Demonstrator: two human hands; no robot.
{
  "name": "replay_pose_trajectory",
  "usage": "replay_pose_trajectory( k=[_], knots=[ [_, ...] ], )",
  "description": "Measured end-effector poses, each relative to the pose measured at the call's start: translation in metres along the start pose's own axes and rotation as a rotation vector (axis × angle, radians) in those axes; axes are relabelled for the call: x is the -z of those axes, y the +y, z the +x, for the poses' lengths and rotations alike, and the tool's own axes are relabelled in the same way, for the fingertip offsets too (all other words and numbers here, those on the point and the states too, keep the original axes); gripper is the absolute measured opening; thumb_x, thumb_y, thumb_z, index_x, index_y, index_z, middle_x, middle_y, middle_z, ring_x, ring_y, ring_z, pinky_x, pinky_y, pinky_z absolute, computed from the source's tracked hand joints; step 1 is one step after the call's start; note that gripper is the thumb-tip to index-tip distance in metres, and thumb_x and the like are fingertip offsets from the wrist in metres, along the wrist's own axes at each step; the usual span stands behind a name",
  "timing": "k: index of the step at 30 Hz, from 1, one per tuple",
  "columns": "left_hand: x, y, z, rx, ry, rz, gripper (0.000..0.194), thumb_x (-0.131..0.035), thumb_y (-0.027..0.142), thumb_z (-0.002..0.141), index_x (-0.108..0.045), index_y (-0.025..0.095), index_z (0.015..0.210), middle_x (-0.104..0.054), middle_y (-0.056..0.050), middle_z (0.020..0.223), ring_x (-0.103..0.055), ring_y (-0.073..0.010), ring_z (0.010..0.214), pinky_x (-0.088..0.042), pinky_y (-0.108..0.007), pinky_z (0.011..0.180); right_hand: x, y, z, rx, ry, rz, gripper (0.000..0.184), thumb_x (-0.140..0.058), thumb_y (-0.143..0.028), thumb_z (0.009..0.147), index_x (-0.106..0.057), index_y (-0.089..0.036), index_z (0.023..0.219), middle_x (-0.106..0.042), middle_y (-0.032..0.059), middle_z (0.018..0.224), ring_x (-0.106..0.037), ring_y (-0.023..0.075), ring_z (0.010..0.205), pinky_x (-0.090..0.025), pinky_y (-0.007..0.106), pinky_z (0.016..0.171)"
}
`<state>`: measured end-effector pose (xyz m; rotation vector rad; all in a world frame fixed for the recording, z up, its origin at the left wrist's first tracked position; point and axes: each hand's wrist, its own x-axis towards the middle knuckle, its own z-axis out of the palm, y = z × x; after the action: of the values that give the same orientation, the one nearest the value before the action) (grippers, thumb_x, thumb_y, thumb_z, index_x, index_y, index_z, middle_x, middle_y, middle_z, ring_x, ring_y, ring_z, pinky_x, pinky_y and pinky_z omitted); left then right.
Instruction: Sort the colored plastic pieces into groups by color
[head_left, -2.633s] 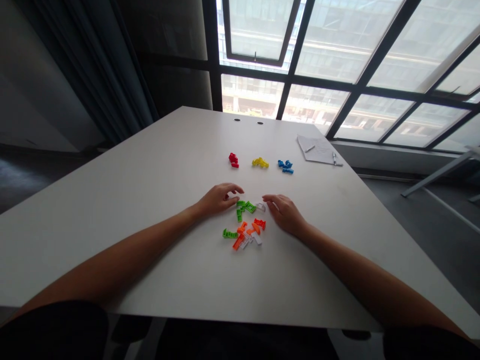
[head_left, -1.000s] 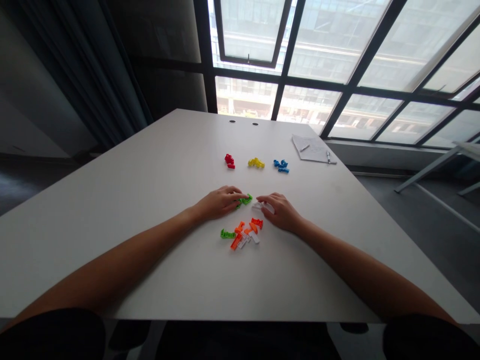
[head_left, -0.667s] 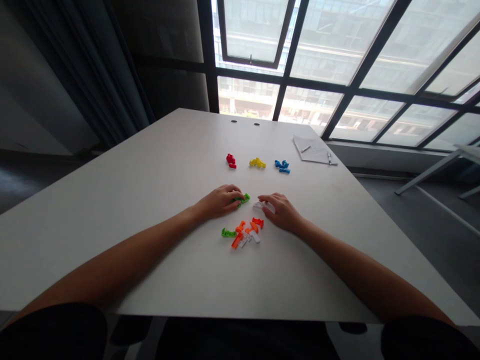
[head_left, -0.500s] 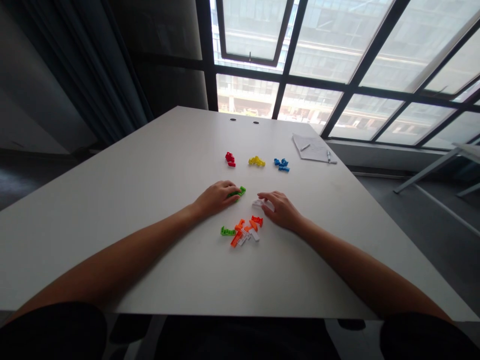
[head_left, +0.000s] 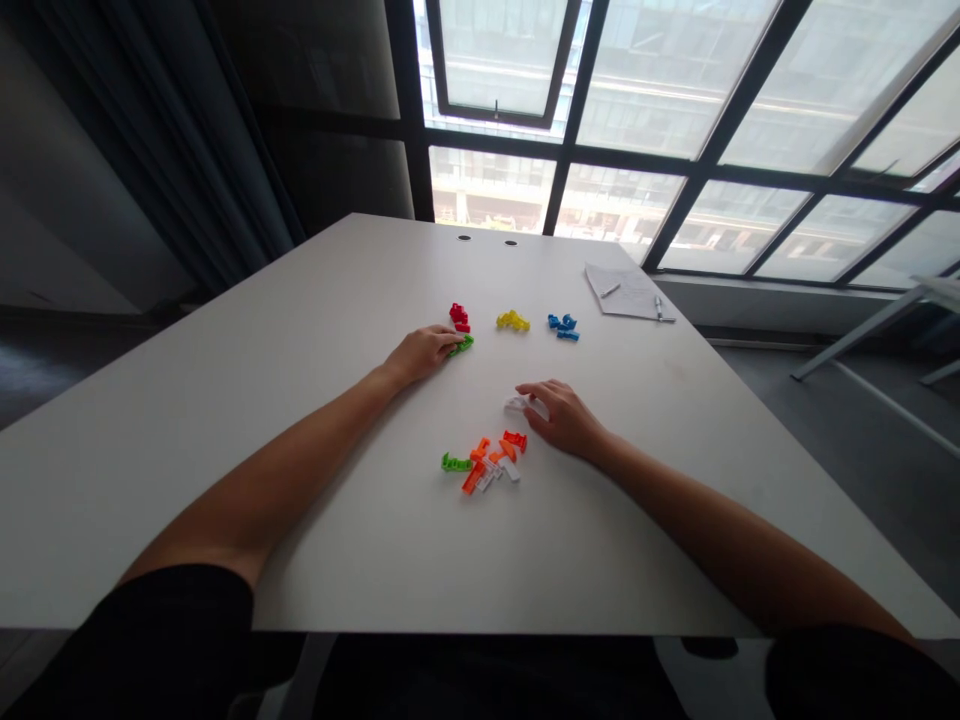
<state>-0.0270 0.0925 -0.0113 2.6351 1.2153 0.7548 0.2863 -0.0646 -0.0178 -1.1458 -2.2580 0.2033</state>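
Sliding up the table since the earlier frames, the left hand [head_left: 421, 354] is now reaching the far group of pieces and carrying a green piece [head_left: 462, 345] with it. Its fingers are curled closed around that piece, whose end is sticking out past the fingertips, just below a red cluster [head_left: 459, 318] and almost touching it. The right hand [head_left: 564, 418] is staying low near the middle of the table, arched and partly open, with its fingers [head_left: 534, 395] lying on a white piece [head_left: 521, 405]; I cannot tell whether they are gripping it. Just below that hand, an orange-and-white heap [head_left: 487, 468] is lying loose, with a second green piece [head_left: 455, 463] beside it on the left. A yellow cluster [head_left: 513, 321] and a blue cluster [head_left: 564, 327] are sitting apart in a row with the red one. Farther right, a paper sheet [head_left: 626, 293] is lying near the far edge of the white table [head_left: 225, 470], with a pen [head_left: 658, 308] resting on it.
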Motion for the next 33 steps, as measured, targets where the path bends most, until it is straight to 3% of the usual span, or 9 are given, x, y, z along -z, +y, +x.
replay_pose_trajectory(
  k=[8,14,16,20,22,24,28,33],
  knots=[
    [0.002,-0.011,-0.002,-0.064,0.004,-0.100,0.033,-0.053,0.036,0.103,-0.083,0.022,0.107,-0.072,-0.011,0.137,-0.070,-0.0278,0.119,-0.056,-0.045,0.107,0.001,0.000,0.001,0.004,-0.004,0.008,0.031,-0.062,-0.021,0.097,-0.070,-0.019,0.127,-0.079,0.0129,0.116,-0.072,0.0276,0.106,-0.055,0.046,0.098],
    [0.030,0.016,-0.003,-0.093,0.004,-0.112,0.037,-0.053,0.046,0.103,-0.079,0.021,0.110,-0.071,-0.014,0.133,-0.069,-0.0263,0.113,-0.056,-0.046,0.104,0.001,0.000,0.000,0.002,-0.011,0.017,0.033,-0.062,-0.020,0.097,-0.069,-0.021,0.129,-0.078,0.0124,0.119,-0.071,0.0282,0.109,-0.054,0.047,0.100],
    [0.047,0.036,-0.012,-0.082,-0.108,-0.159,0.041,-0.056,0.054,0.102,-0.078,0.021,0.109,-0.073,-0.012,0.125,-0.071,-0.0226,0.098,-0.060,-0.039,0.093,0.001,0.000,0.000,0.001,-0.011,0.019,0.034,-0.062,-0.020,0.097,-0.069,-0.021,0.130,-0.078,0.0121,0.119,-0.071,0.0282,0.110,-0.054,0.047,0.100],
    [0.072,0.080,-0.045,-0.124,-0.542,-0.264,0.043,-0.069,0.067,0.092,-0.076,0.027,0.105,-0.076,-0.005,0.099,-0.071,-0.0192,0.079,-0.057,-0.027,0.068,0.000,0.000,0.000,-0.001,0.001,0.013,0.033,-0.062,-0.022,0.098,-0.070,-0.021,0.129,-0.079,0.0122,0.116,-0.072,0.0279,0.107,-0.055,0.046,0.099],
    [0.075,0.098,-0.063,-0.166,-0.659,-0.275,0.044,-0.078,0.066,0.084,-0.074,0.029,0.107,-0.076,-0.004,0.099,-0.071,-0.0195,0.077,-0.054,-0.025,0.062,-0.001,0.000,0.000,-0.004,0.002,0.008,0.034,-0.062,-0.022,0.097,-0.069,-0.020,0.130,-0.079,0.0124,0.116,-0.071,0.0282,0.107,-0.055,0.046,0.099],
    [0.074,0.111,-0.077,-0.193,-0.723,-0.257,0.038,-0.078,0.061,0.086,-0.072,0.030,0.106,-0.077,-0.003,0.098,-0.070,-0.0200,0.077,-0.052,-0.026,0.060,-0.001,0.000,0.001,-0.005,0.000,0.006,0.035,-0.062,-0.022,0.097,-0.069,-0.020,0.132,-0.079,0.0125,0.116,-0.071,0.0285,0.107,-0.054,0.047,0.099],
    [0.069,0.117,-0.079,-0.223,-0.722,-0.224,0.019,-0.072,0.047,0.092,-0.069,0.028,0.094,-0.076,-0.001,0.089,-0.067,-0.0191,0.072,-0.049,-0.027,0.060,-0.002,0.002,0.001,0.007,0.001,0.001,0.036,-0.062,-0.021,0.097,-0.068,-0.019,0.132,-0.079,0.0127,0.117,-0.071,0.0285,0.108,-0.054,0.047,0.099],
    [0.066,0.089,-0.059,-0.159,-0.539,-0.121,0.019,-0.068,0.045,0.091,-0.072,0.027,0.093,-0.075,-0.002,0.087,-0.068,-0.0191,0.070,-0.048,-0.027,0.060,-0.002,0.003,0.000,0.019,0.001,0.001,0.037,-0.063,-0.020,0.096,-0.068,-0.021,0.132,-0.079,0.0121,0.119,-0.071,0.0279,0.110,-0.054,0.046,0.099]
  ],
)
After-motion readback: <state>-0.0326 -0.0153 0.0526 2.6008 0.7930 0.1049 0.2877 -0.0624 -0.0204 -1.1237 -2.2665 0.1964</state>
